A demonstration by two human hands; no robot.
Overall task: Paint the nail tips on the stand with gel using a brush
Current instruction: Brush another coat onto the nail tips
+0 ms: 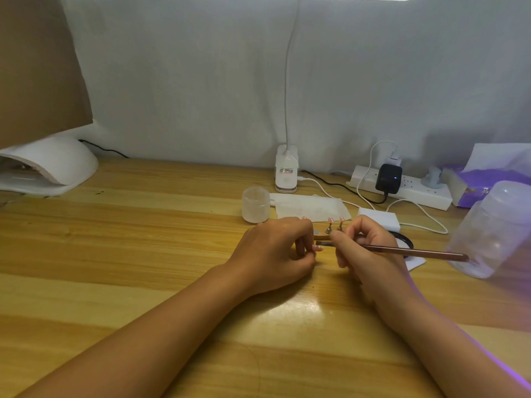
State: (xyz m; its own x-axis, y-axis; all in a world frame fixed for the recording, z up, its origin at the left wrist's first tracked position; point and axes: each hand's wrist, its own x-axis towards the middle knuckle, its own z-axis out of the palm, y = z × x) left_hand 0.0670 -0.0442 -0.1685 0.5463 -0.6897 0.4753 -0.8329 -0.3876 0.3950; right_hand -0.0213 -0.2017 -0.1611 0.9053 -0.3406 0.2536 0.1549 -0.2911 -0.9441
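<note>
Pink nail tips (331, 219) stand on small metal holders of a stand (321, 237) in the middle of the wooden desk (143, 254). My left hand (275, 251) has its fingers curled round the left end of the stand, hiding part of it. My right hand (365, 248) grips a brown brush (416, 251) like a pen. The handle points right. Its dark bristle end sits low, just below the nail tips and between my two hands.
A frosted jar (255, 204) and a white wipe (310, 206) lie behind the hands. A clip lamp (286, 173), a power strip (402, 191), a white curing lamp (48, 168) at far left and a clear plastic container (494, 228) at right surround them.
</note>
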